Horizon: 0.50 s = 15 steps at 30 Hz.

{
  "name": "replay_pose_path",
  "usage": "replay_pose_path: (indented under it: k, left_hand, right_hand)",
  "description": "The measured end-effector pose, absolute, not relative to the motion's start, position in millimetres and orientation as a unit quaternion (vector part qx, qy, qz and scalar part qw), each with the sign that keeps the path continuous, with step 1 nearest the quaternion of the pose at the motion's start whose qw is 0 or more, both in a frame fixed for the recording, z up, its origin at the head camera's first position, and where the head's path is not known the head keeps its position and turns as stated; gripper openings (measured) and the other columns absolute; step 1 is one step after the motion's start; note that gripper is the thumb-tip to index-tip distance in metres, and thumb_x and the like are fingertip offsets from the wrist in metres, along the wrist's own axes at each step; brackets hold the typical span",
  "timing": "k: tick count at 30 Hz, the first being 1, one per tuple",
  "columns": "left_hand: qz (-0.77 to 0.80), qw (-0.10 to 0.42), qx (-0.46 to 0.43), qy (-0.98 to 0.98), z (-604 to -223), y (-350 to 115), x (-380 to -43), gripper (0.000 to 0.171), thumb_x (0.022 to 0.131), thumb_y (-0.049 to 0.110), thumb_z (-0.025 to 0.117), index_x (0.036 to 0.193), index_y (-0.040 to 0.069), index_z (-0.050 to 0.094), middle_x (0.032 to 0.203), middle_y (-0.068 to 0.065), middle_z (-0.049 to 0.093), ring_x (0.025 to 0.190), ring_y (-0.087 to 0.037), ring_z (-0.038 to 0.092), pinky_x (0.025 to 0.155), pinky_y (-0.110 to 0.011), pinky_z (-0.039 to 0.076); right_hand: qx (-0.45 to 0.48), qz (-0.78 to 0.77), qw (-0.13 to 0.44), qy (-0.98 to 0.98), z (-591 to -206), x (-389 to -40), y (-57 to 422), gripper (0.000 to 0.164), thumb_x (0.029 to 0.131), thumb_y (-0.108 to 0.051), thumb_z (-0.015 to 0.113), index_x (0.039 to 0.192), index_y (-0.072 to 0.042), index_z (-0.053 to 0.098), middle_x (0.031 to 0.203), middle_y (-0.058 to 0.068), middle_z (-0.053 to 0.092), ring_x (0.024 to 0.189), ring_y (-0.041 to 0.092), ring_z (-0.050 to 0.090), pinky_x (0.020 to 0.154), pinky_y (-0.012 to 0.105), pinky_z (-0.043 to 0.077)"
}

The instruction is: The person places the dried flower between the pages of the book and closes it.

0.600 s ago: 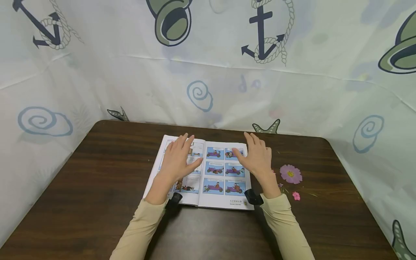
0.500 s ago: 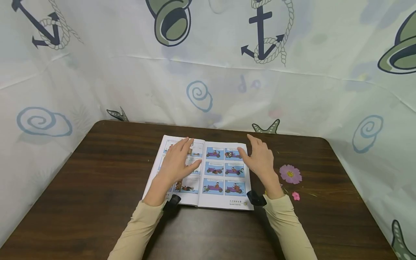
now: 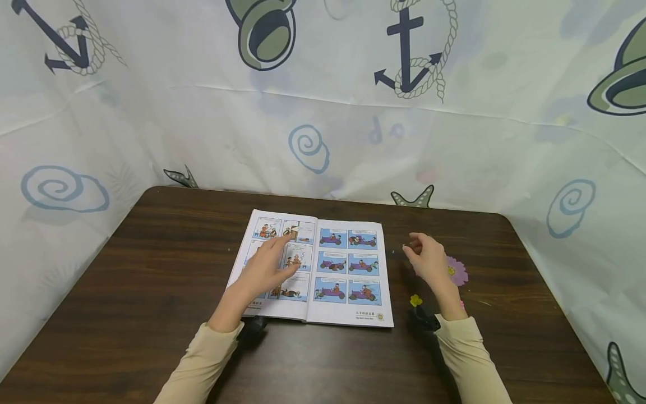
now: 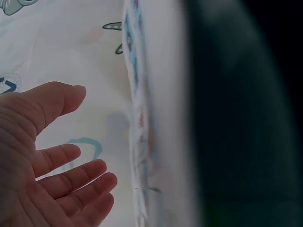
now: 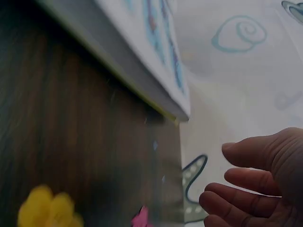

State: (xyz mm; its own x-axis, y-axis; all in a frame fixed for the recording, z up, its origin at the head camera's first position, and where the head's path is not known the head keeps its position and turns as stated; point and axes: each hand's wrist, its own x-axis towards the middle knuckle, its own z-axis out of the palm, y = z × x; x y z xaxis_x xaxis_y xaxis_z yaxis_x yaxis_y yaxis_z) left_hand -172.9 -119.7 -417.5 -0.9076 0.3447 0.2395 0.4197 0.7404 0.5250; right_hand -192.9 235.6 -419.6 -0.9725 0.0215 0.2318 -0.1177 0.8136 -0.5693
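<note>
- Neither hand is gripping anything: the left hand (image 3: pixel 266 268) is resting flat, fingers spread, on the left page of the open paperback comic book (image 3: pixel 348 269); the right hand (image 3: pixel 429 261) is hovering loosely curled beside the purple paper flower (image 3: pixel 458 271).
- Risk: with one page unweighted, the book could be springing shut.
- Only the right wrist view is showing the small yellow flower (image 5: pixel 45 208) up close, near the book's edge on the dark wooden table (image 3: pixel 151 252).

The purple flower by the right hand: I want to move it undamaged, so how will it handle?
The purple flower lies flat with thin petals, so it is probably very light and floppy, and likely to tear if pinched. Being so flat on the table, it may slide rather than lift.
</note>
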Motion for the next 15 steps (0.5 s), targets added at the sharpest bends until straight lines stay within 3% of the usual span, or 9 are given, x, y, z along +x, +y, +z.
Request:
replay_pose_path:
  k: [6,15]
  left_hand:
    - [-0.299,0.044,-0.198,-0.932,-425.7,-130.2,-167.4,0.063,0.081,0.019,0.073,0.132,-0.005,0.045,0.128,-0.024,0.05,0.118,-0.038,0.047,0.095,-0.05,0.04]
    - [-0.31,0.063,-0.218,-0.923,-439.8,-147.9,-161.6,0.059,0.075,0.014,0.077,0.123,-0.009,0.052,0.119,-0.022,0.056,0.112,-0.037,0.051,0.094,-0.048,0.041]
  right_hand:
    - [0.022,0.308,0.095,-0.946,-427.3,-188.7,255.2,0.028,0.084,-0.002,0.065,0.109,0.01,0.059,0.09,0.024,0.062,0.082,0.036,0.061,0.073,0.047,0.051]
    - [0.007,0.289,0.042,-0.957,-431.5,-183.6,273.5,0.021,0.082,0.002,0.065,0.101,0.01,0.062,0.078,0.016,0.061,0.071,0.028,0.059,0.068,0.042,0.051]
